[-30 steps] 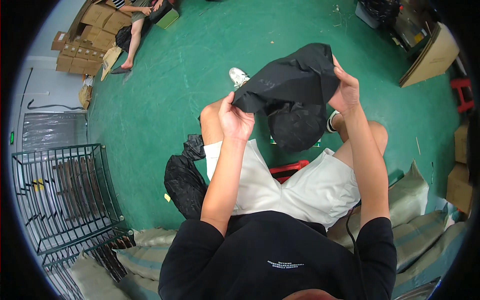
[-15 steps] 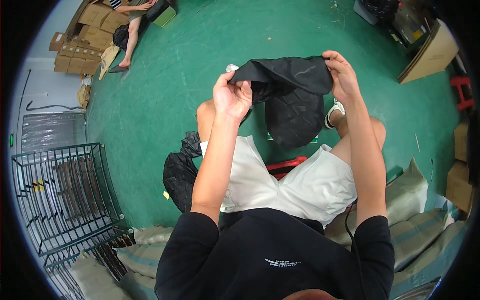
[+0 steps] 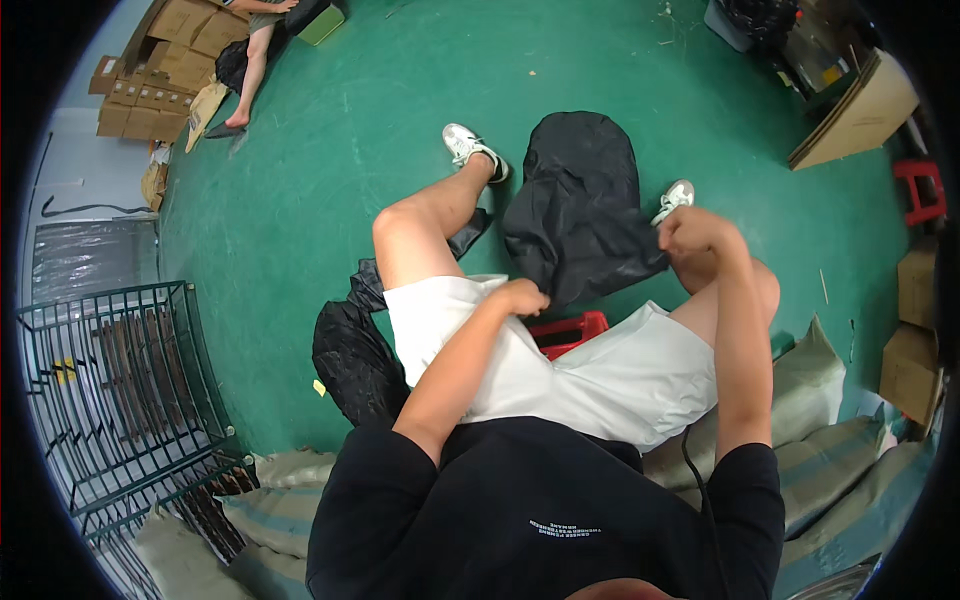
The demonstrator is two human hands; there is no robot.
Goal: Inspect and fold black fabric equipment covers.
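I sit on a red stool (image 3: 572, 331) in white shorts, legs stretched over a green floor (image 3: 300, 200). A black garment (image 3: 580, 205) hangs between my knees, spread downward away from me. My left hand (image 3: 522, 297) grips its near left edge by my thigh. My right hand (image 3: 690, 234) pinches the near right corner, just above my right knee. Both hands hold the same piece of cloth.
A heap of black cloth (image 3: 352, 352) lies on the floor by my left hip. A green wire rack (image 3: 120, 400) stands at the left. Filled sacks (image 3: 850, 440) surround me behind. Cardboard boxes (image 3: 165, 45) and another person's leg (image 3: 252, 62) are at the far left; a cardboard sheet (image 3: 855, 115) leans at right.
The garment was held up high in front of me; both hands have now dropped to lap height, and the cloth has unfolded and hangs out between my knees.
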